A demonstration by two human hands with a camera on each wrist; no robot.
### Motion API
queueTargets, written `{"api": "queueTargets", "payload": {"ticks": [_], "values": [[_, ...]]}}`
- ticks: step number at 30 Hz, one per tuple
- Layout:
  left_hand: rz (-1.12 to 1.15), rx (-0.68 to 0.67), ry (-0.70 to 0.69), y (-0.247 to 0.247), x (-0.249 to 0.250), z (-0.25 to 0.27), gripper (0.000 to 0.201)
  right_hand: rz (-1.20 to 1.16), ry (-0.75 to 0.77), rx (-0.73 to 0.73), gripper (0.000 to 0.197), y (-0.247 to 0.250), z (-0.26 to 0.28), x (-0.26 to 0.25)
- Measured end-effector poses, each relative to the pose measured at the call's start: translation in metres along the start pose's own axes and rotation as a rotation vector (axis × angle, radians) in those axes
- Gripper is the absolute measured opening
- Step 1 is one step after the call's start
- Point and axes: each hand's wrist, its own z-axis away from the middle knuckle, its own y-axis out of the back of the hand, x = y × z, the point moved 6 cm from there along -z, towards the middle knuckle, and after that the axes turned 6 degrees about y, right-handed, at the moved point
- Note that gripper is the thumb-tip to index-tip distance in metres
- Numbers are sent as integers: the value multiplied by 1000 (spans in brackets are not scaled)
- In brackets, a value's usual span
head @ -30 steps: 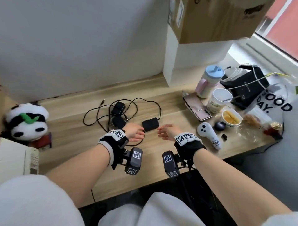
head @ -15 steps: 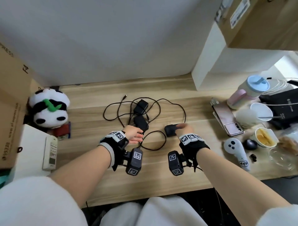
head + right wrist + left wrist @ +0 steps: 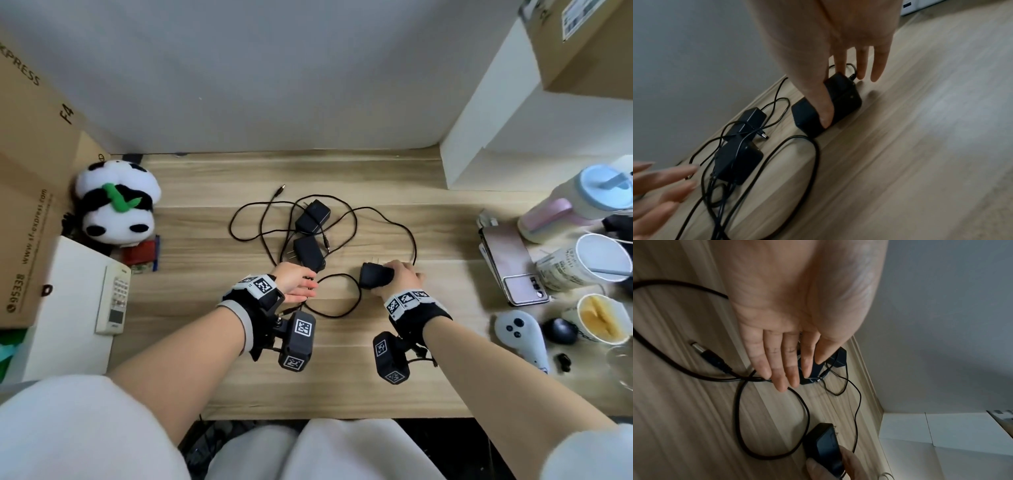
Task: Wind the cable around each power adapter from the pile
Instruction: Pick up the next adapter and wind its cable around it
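Three black power adapters lie on the wooden desk [image 3: 342,377] with their thin cables tangled. The far adapter [image 3: 313,215] and the middle adapter [image 3: 308,253] lie untouched. My right hand [image 3: 394,274] pinches the near adapter [image 3: 371,279], thumb [image 3: 824,110] on one side and index finger behind it, the other fingers straight. This adapter's cable [image 3: 342,308] loops toward my left hand [image 3: 308,286]. That hand is flat, its straight fingers [image 3: 785,379] over the cable crossing near a barrel plug [image 3: 709,355]. Whether they touch the cable is unclear.
A panda plush [image 3: 116,202], a cardboard box [image 3: 30,171] and a remote [image 3: 114,298] sit at the left. At the right are a phone [image 3: 513,267], a paper cup [image 3: 589,263], a bottle [image 3: 582,198], a white controller [image 3: 520,335] and a food bowl [image 3: 603,318].
My right hand, open beside the near adapter a second ago, now pinches it. The cable loop has shifted. My left hand has stayed flat over the cable. The head view swung left.
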Motion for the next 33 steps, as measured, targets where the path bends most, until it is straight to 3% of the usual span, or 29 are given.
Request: {"api": "queueTargets", "payload": {"ticks": [8,11,13,18,20,23,24,28,31,33], "values": [[-10,-82,-64,-18,22,9,42,-393,-24,-21,57,23,9,-20],[52,-166,-108,-36,36,16,51,-570,106,-83,43,28,15,-52],[126,-190,-149,-45,49,23,46,-588,212,-109,42,34,22,-72],[391,-73,-284,-37,82,37,24,-521,397,-111,45,54,31,-95],[464,-60,-341,-25,93,42,19,-374,388,-139,39,58,29,-92],[575,-79,-419,-7,110,53,31,-110,287,-265,17,54,26,-75],[622,-95,-439,-2,115,60,32,-70,254,-259,20,55,25,-69],[698,-138,-473,19,128,84,33,-96,118,-43,39,81,17,-51],[595,-134,-455,38,129,92,29,-319,38,132,19,113,12,-45],[515,-127,-433,50,127,93,28,-489,2,270,21,137,4,-43]]}}
